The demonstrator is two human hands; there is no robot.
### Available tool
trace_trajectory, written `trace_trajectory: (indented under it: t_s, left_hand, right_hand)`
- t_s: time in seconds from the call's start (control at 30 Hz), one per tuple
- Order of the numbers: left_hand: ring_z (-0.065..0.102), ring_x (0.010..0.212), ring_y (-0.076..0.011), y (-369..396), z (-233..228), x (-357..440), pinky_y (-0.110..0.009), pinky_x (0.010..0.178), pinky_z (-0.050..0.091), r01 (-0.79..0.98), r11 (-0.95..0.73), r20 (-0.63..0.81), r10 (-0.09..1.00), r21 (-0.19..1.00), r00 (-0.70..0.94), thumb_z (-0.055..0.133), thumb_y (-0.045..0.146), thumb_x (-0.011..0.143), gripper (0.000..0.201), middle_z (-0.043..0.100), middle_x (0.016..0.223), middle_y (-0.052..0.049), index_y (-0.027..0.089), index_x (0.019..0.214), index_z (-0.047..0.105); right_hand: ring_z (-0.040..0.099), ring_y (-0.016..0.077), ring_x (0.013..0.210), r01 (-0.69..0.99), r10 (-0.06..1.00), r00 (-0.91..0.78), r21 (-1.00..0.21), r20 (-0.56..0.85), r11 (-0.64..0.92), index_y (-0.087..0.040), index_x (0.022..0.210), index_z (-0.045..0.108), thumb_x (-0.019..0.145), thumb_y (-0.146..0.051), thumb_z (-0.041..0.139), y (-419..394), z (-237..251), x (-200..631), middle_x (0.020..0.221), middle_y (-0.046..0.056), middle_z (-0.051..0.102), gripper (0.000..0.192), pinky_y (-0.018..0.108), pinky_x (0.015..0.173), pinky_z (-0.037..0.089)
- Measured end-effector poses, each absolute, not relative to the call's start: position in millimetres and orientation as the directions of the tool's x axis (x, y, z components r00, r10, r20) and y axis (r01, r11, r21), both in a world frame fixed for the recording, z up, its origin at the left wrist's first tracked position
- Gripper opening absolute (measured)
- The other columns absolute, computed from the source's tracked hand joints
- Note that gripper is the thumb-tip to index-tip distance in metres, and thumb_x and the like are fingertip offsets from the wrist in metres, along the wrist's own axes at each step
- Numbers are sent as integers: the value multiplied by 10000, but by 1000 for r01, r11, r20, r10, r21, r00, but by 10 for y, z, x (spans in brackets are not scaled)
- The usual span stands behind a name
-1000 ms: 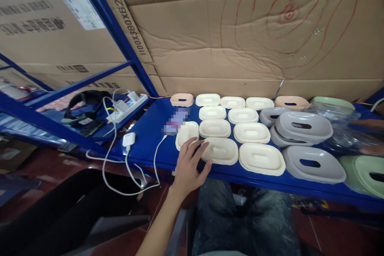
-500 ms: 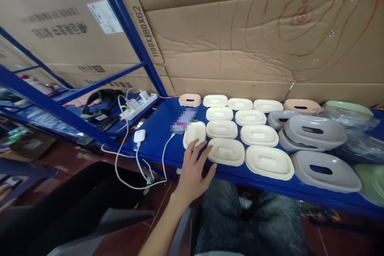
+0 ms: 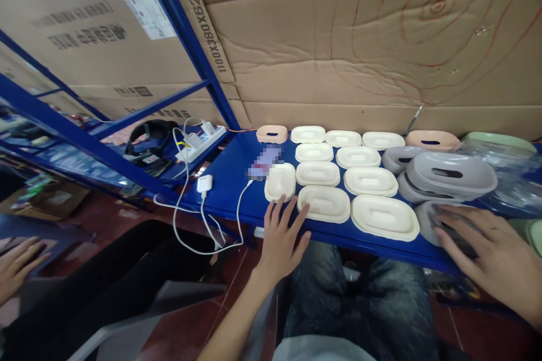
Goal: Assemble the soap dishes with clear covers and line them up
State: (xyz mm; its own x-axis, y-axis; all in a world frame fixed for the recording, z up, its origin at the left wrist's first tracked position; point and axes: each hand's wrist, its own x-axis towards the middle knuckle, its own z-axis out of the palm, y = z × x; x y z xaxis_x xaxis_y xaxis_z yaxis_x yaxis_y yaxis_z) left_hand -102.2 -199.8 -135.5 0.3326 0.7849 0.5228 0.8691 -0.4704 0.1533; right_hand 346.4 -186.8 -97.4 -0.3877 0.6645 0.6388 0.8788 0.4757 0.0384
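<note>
My left hand (image 3: 283,240) is open, its fingers spread at the front edge of the shelf. Its fingertips lie by an upright-turned cream oval tray (image 3: 280,181) and another cream oval tray (image 3: 324,203). More cream trays (image 3: 385,217) lie in rows to the right. At the right front, my right hand (image 3: 486,254) grips a grey slotted oval lid (image 3: 427,224), with fingers over the top and thumb at the near side; the hand covers much of it. Behind it sit stacked grey slotted lids (image 3: 452,175).
A phone (image 3: 265,162) on a white cable and a white charger (image 3: 204,183) lie at the left. Peach lids (image 3: 271,134) stand along the back. Clear plastic bags (image 3: 514,172) and green pieces are at right. Another person's hand (image 3: 19,268) shows at far left.
My right hand has come in from the right and taken hold of the front grey lid. My left hand stays by the cream trays. The camera view has shifted slightly.
</note>
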Motion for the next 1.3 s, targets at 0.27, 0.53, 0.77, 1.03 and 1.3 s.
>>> trace_trajectory:
  t_s: [0.27,0.53,0.77,1.03,1.3]
  left_hand:
    - [169,1746,-443,-2024,-1364,-978,-719,1362,206,889,-431,506,808,157,302,587,299,1098,710,346,1850,-118,299,1779,387]
    - [133,1759,-442,-2006,-1279,-978,-741,1371,207,876,-442,523,802,195,288,578,297,1104,783,347,1842,-154,267,1817,258]
    - [215,1739,-454,-1866,-1231,-959,-748,1360,252,860,-477,586,755,181,295,661,249,1051,732,489,1752,-164,263,1745,428]
    - [343,1685,-423,-1805,-1195,-983,-715,1327,375,821,-513,605,745,251,281,670,185,1044,413,583,1650,-162,231,1455,649]
    - [447,1631,-358,-1783,-1162,-988,-646,1316,450,788,-535,598,752,305,279,639,145,1049,226,655,1541,-128,252,1240,697]
  right_hand:
    - [742,335,1141,866,644,-444,114,623,487,-159,1253,762,1097,-432,680,-1894,-1139,3452,1242,182,803,325,474,1106,524]
    - [727,355,1201,864,641,-442,106,627,492,-173,1324,720,1082,-408,675,-1904,-1134,3436,1294,183,786,340,512,1095,524]
    - [738,359,1154,881,639,-388,65,664,469,-198,1328,723,1031,-393,744,-1954,-1177,3435,1290,157,783,356,527,1090,545]
    - [770,372,1023,890,565,-385,132,729,436,-221,1278,730,931,-316,872,-2006,-1191,3443,1251,150,800,386,502,915,558]
    - [781,379,1093,788,487,-473,105,734,607,-196,1336,706,907,-163,884,-2101,-997,2867,1237,188,788,466,547,973,608]
